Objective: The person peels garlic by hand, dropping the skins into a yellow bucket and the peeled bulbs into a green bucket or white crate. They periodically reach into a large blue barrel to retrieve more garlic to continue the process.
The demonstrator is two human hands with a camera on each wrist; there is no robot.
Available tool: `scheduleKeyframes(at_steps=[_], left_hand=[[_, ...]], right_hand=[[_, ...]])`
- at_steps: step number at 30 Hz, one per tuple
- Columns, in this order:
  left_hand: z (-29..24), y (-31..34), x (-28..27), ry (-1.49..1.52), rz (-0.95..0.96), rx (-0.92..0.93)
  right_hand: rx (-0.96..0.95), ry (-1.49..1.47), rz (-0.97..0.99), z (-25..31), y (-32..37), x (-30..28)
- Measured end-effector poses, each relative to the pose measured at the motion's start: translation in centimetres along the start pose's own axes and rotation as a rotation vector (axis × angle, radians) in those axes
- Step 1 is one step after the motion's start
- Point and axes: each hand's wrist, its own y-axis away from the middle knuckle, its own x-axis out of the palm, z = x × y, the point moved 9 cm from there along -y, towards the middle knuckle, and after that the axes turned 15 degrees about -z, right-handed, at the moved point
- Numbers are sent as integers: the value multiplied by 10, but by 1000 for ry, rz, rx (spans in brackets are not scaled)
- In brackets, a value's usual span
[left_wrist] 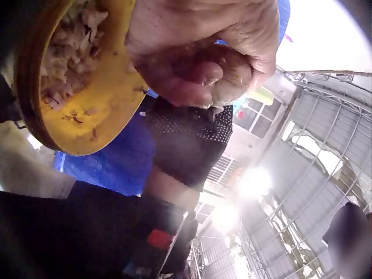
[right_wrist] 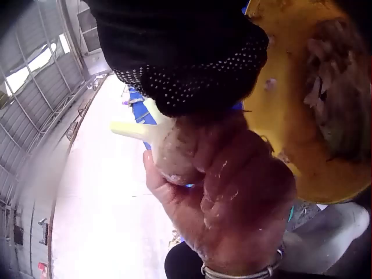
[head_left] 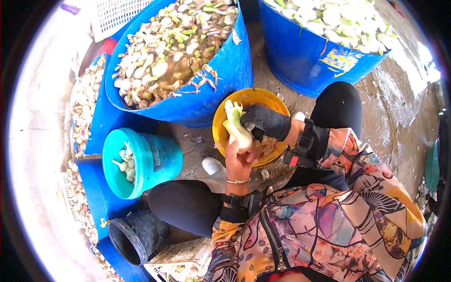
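Over the yellow tub (head_left: 219,123), which likely catches scraps, your left hand (head_left: 239,162) grips the garlic bulb (head_left: 240,136) from below, steadying it for your gloved right hand's (head_left: 270,122) pinch.

From my end I'm seeing one plump garlic bulb (head_left: 243,138), whitish and smooth in the head view, looking browner and blotchy in the wrist views. Its thick stalk is running from white to pale green and is ending in short, forked stubs. The bulb is sitting in the fingers of the left hand (head_left: 240,158), with the gloved right hand (head_left: 268,123) pressing against it, over the yellow tub (head_left: 219,126). Fingers are covering part of its surface.
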Motion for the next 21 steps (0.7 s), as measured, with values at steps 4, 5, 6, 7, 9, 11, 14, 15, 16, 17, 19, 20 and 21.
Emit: scheduleKeyframes(at_steps=[4, 5, 6, 7, 9, 11, 14, 15, 16, 17, 19, 20, 21], left_hand=[[-12, 2, 3, -3, -40, 72], [-20, 2, 3, -98, -144, 179], [-30, 4, 3, -189, -247, 286], [-33, 4, 0, -238, -265, 350], [-37, 2, -8, -330, -305, 483], [-40, 0, -16, -289, -298, 558], [-43, 2, -18, -302, -314, 545], [-45, 4, -14, -278, -277, 547], [-46, 7, -7, -254, -239, 548], [-49, 11, 1, -231, -200, 547], [-47, 13, 11, -184, -153, 467], [-47, 14, 15, -134, -90, 422], [-45, 17, 18, -86, -30, 371]], right_hand=[[290, -31, -146, -18, -1, -1], [29, 317, -122, -7, -5, -2], [-238, 663, -94, 4, -5, 2], [-512, 1008, -60, 13, -2, 11], [-287, 670, -131, 2, 0, 9], [-131, 255, -117, -2, 7, 16], [-329, 307, -66, 17, 15, 16], [-25, 154, -55, -2, 9, 10], [275, 0, -100, -21, 10, 3], [265, -128, -129, -10, 8, 5], [244, -387, -187, 2, 6, 4], [175, -323, -238, 10, 2, -4], [110, -254, -291, 18, -1, -12]])
